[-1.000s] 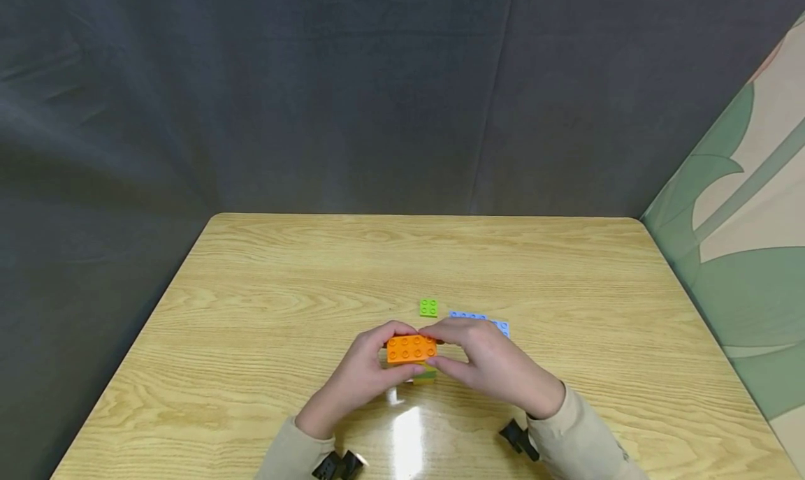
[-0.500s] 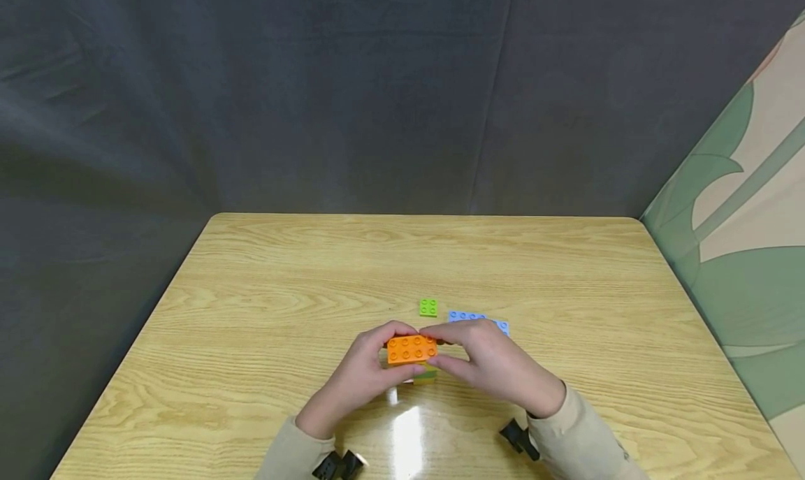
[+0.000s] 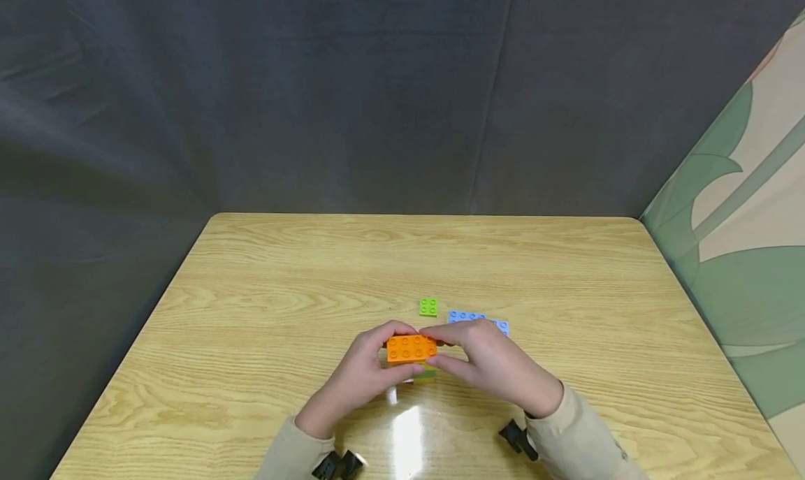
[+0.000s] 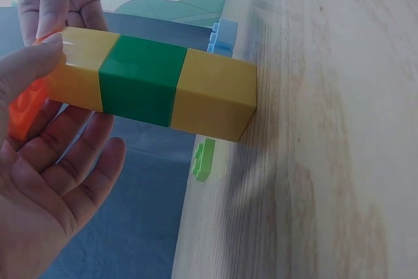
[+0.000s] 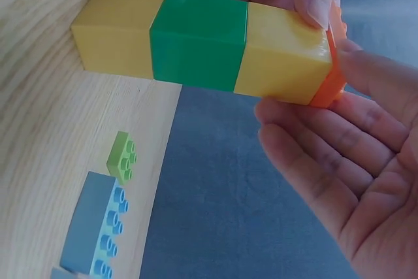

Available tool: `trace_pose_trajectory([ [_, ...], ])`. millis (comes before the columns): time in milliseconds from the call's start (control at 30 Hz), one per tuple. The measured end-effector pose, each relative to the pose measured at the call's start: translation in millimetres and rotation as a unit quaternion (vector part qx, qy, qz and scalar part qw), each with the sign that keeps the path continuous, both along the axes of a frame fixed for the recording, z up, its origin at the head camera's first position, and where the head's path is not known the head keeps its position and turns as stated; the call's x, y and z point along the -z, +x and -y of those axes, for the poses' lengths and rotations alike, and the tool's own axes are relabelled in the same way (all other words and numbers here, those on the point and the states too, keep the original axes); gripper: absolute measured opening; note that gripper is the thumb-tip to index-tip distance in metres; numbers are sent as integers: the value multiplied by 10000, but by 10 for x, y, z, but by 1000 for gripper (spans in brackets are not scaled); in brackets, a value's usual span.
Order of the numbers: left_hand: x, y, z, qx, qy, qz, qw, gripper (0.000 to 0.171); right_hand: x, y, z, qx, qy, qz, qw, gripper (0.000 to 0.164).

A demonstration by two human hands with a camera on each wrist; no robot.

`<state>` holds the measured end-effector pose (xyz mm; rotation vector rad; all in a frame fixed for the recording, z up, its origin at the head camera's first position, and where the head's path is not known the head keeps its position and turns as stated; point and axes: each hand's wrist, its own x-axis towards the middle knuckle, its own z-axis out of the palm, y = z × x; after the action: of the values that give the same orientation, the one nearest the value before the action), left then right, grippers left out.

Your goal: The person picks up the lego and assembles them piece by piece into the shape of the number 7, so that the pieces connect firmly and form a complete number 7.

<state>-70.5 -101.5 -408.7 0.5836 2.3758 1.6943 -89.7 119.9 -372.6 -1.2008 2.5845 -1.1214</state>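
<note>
A tower of toy building bricks stands on the table: a yellow brick [image 4: 212, 93] at the bottom, a green brick [image 4: 140, 80] above it, another yellow brick [image 5: 282, 53] higher up. On top lies an orange brick [image 3: 411, 348], its studs facing up in the head view. My left hand [image 3: 370, 365] holds the left part of the orange brick between thumb and fingers. From the other side my right hand [image 3: 490, 362] pinches its right end. In the wrist views, fingers of both hands also lie beside the upper yellow brick. From above, the orange brick and hands cover most of the tower.
Behind the tower a small light green brick [image 3: 428, 307] lies on the wooden table [image 3: 264, 291]. Blue bricks [image 3: 465, 316] lie to its right, partly hidden by the right hand. A dark curtain [image 3: 352, 103] hangs beyond the table's far edge.
</note>
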Motion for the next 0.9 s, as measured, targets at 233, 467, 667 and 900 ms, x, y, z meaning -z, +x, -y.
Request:
trace_pose_trajectory([
  [233,110,-31,13,26,-6,-77,10000,35,8,-5,7,-40,-64,-138,9999,31],
  [467,120,-36,21,43,67,26,10000,36,2,-8,10,-60,-43,-190,9998,30],
  [667,82,-26,4,16,18,-57,10000,35,-13,-6,13,-58,44,-275,9996,30],
  [900,-152,50,-20,38,74,-50,10000,32,-31,2,27,-28,147,-391,9991,30],
])
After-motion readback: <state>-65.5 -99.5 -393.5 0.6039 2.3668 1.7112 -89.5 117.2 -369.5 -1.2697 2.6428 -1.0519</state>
